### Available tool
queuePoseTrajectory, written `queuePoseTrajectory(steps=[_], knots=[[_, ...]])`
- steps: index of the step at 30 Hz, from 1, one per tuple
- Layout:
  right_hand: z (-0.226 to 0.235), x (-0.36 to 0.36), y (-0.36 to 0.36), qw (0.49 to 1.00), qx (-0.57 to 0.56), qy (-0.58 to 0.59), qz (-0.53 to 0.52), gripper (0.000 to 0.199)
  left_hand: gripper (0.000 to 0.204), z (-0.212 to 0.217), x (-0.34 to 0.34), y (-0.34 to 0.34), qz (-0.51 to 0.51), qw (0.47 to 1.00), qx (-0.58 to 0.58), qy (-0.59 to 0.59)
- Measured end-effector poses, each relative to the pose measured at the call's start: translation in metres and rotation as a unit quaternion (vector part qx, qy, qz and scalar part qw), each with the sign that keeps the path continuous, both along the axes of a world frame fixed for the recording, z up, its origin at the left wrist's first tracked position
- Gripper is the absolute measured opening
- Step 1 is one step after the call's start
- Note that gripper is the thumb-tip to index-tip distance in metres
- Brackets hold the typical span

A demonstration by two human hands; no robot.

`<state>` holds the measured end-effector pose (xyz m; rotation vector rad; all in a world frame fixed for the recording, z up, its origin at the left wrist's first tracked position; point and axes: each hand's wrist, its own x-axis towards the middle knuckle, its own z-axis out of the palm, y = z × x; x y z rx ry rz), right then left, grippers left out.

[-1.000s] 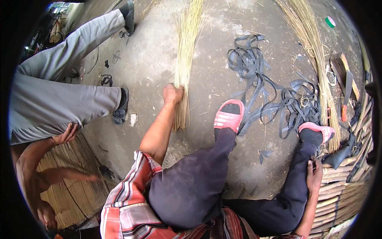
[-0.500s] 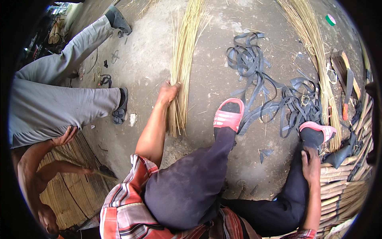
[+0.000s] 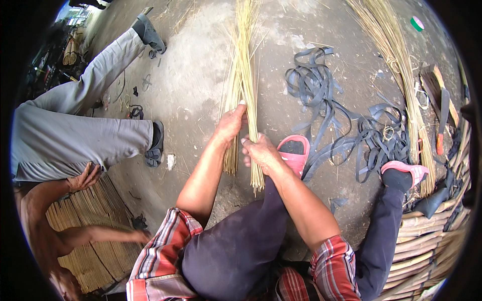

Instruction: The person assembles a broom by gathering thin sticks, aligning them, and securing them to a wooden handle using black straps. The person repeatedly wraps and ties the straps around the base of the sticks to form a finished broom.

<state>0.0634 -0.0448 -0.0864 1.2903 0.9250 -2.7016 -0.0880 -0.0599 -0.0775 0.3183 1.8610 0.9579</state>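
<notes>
A long bundle of thin, straw-coloured stalks [image 3: 243, 55] stands out from between my hands toward the far edge, split into two crossing parts. Around the left part, my left hand [image 3: 232, 123] is closed, its thumb along the stalks. My right hand [image 3: 262, 153] grips the right part near its lower ends, which stick out below my fingers. The two hands are close together, above the floor and just left of my pink sandal [image 3: 296, 161].
Grey rubber strips [image 3: 314, 83] lie tangled on the floor to the right. Beyond them are another stalk bundle [image 3: 401, 70], a knife with an orange handle [image 3: 443, 120] and a green tape roll [image 3: 416, 23]. At left, a person in grey trousers [image 3: 85, 143] sits by a slatted mat [image 3: 83, 241].
My right hand has left my right ankle and taken hold of part of the stalks. The bundle has parted into two crossing portions. The other person's lower arm has moved right.
</notes>
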Motion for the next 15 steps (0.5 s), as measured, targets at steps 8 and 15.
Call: queuePoseTrajectory(steps=[8, 15], knots=[[0.018, 0.039, 0.021, 0.992, 0.098, -0.076, -0.029, 0.021, 0.108, -0.067, 0.005, -0.037, -0.086, 0.865, -0.285, 0.405], [0.053, 0.080, 0.049, 0.897, 0.301, -0.065, -0.317, 0.023, 0.070, -0.099, 0.008, -0.060, -0.148, 0.839, -0.099, 0.515]])
